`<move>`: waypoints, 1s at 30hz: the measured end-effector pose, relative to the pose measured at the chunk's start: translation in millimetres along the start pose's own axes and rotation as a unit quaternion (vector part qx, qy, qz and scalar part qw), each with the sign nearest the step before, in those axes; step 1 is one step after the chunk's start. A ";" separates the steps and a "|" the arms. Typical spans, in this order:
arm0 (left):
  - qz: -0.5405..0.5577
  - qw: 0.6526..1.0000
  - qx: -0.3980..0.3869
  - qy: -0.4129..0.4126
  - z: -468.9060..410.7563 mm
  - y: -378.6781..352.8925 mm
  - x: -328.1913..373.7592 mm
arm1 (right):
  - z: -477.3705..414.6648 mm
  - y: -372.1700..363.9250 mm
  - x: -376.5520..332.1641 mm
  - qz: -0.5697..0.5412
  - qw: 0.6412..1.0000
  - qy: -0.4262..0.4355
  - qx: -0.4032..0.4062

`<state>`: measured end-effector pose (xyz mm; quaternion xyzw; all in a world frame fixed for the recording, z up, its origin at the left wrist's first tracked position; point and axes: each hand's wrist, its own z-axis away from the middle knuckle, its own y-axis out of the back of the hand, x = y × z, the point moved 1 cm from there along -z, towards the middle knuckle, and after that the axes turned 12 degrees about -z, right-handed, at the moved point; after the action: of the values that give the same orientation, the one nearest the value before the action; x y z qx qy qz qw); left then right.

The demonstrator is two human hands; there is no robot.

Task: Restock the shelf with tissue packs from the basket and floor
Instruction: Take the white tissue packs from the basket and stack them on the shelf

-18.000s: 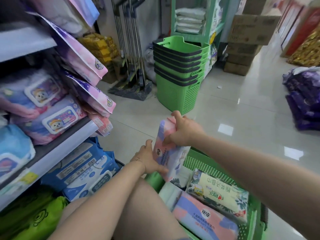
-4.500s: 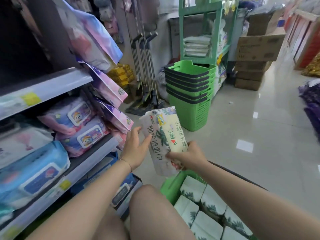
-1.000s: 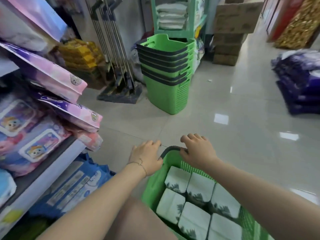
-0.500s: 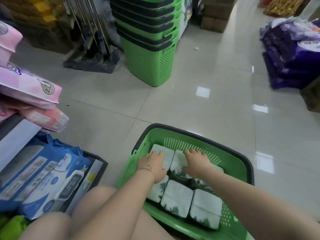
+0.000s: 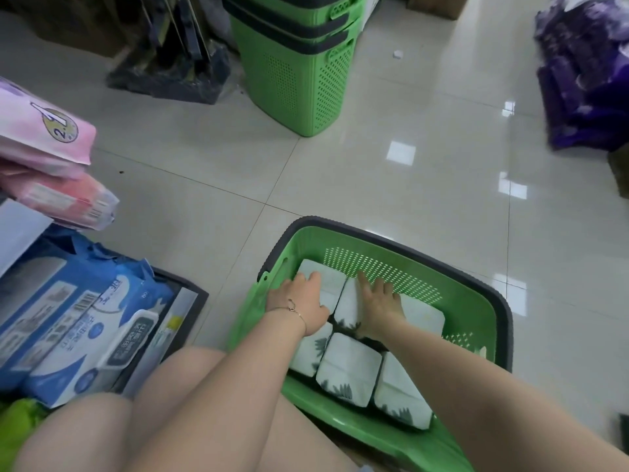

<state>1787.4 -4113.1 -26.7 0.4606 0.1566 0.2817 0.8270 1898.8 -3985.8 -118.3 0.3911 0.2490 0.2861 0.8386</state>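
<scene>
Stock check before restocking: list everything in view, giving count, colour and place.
tissue packs: six visible, white with dark leaf print, two rows in the basket
basket: one, green with dark rim, on the floor before the person
stacked baskets: one stack, green with dark rims, on the floor, far centre
wipe packs: several, blue and white, lowest shelf at left
pink packs: at least two, pink, shelf above the wipe packs
purple packs: a pile, purple, on the floor at far right
mops: count unclear, dark, on the floor at far left
left hand: one, bracelet on wrist, resting on the far-left pack
right hand: one, fingers spread, on the far-middle pack
</scene>
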 end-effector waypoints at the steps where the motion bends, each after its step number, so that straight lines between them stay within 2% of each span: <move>1: 0.000 1.000 0.000 0.001 0.2 -0.4 -0.4 | -0.3 -1.8 -0.5 0.012 1.000 0.007 0.007; 9: 0.013 1.000 0.000 0.017 2.8 1.5 -5.9 | 6.0 28.9 -8.5 -0.004 0.999 0.046 0.023; 16: 0.054 0.996 0.011 0.067 7.2 11.7 -12.1 | 34.5 103.9 -17.3 0.049 0.989 0.127 0.053; 22: 0.083 0.994 0.032 0.057 19.7 39.9 -22.3 | 59.3 157.8 -40.7 0.020 0.984 0.162 0.069; 26: 0.165 0.986 0.032 0.013 36.5 65.7 -37.2 | 79.4 193.1 -64.2 -0.023 0.977 0.197 0.075; 30: 0.288 0.954 0.078 -0.018 69.7 92.2 -55.8 | 109.3 225.6 -98.0 -0.042 0.962 0.260 0.077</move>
<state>1749.6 -4155.6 88.4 0.5541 0.0242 0.4867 0.6749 1834.8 -3988.3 143.1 0.3561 0.4962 0.3223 0.7232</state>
